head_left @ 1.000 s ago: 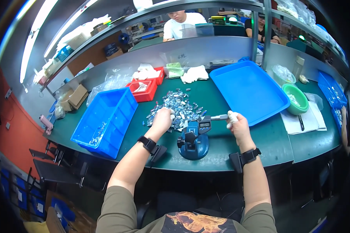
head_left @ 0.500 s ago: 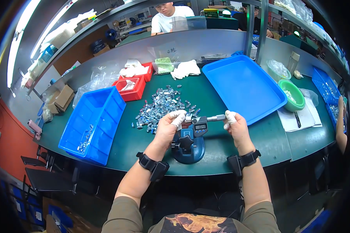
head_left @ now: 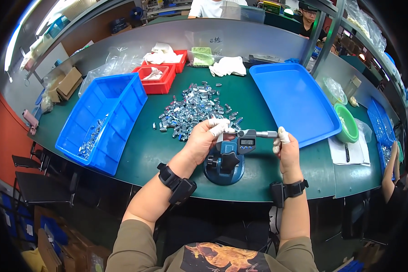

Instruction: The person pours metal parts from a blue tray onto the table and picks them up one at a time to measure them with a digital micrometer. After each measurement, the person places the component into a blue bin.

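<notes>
A digital micrometer [head_left: 246,141] with a small grey display is held in a blue stand with a round base [head_left: 225,176] near the table's front edge. My left hand [head_left: 206,138], with white finger covers, is closed in a pinch at the micrometer's left end; whatever is between the fingertips is hidden. My right hand [head_left: 287,148], also with white covers on its fingers, grips the end of the silver thimble [head_left: 266,134] between thumb and fingers. Just beyond the micrometer lies a loose pile of small shiny metal parts [head_left: 192,109].
On the left stands a blue bin [head_left: 130,115] with some metal parts inside. Red boxes [head_left: 161,86] with white cloths sit behind the pile. At the right are a blue tray [head_left: 299,106], a green bowl [head_left: 347,124] and papers with a pen [head_left: 347,153]. Another person's arm [head_left: 389,170] shows at the far right.
The whole view has tilted downward and shifted a little. Both hands stay at the micrometer, the left at its left end and the right on the thimble.
</notes>
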Demonstrator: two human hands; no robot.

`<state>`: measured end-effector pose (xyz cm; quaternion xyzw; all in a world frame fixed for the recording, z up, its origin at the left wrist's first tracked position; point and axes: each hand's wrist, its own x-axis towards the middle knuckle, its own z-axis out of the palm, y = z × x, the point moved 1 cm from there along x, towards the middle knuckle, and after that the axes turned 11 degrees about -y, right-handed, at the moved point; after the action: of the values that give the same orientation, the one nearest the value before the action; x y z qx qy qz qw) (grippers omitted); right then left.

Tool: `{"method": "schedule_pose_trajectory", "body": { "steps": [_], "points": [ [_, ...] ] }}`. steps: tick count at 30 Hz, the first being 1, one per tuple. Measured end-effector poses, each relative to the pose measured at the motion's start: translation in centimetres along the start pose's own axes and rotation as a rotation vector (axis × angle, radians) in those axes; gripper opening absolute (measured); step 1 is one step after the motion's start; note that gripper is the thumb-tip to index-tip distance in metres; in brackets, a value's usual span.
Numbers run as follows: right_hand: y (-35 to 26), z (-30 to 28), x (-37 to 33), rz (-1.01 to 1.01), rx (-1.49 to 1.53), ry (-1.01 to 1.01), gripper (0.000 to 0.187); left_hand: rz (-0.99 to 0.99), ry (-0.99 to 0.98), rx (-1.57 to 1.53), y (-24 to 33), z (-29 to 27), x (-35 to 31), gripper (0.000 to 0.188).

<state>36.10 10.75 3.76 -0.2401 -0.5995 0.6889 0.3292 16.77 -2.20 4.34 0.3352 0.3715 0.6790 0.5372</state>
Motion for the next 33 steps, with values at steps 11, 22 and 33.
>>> {"method": "schedule_pose_trajectory", "body": {
  "steps": [11, 22, 33],
  "points": [
    [-0.3, 0.0, -0.1, 0.018, 0.032, 0.036, 0.028, -0.021, -0.010, 0.005, 0.0, -0.3, 0.1, 0.021],
    [0.6, -0.1, 0.1, -0.104, 0.013, -0.047, 0.024, 0.285, 0.168, 0.232, 1.2, -1.2, -0.9, 0.021],
    [-0.3, 0.2, 0.2, -0.046, -0.023, -0.032, 0.025, 0.517, 0.867, 1.225, 16.6, -14.0, -17.5, 0.023]
  ]
}}
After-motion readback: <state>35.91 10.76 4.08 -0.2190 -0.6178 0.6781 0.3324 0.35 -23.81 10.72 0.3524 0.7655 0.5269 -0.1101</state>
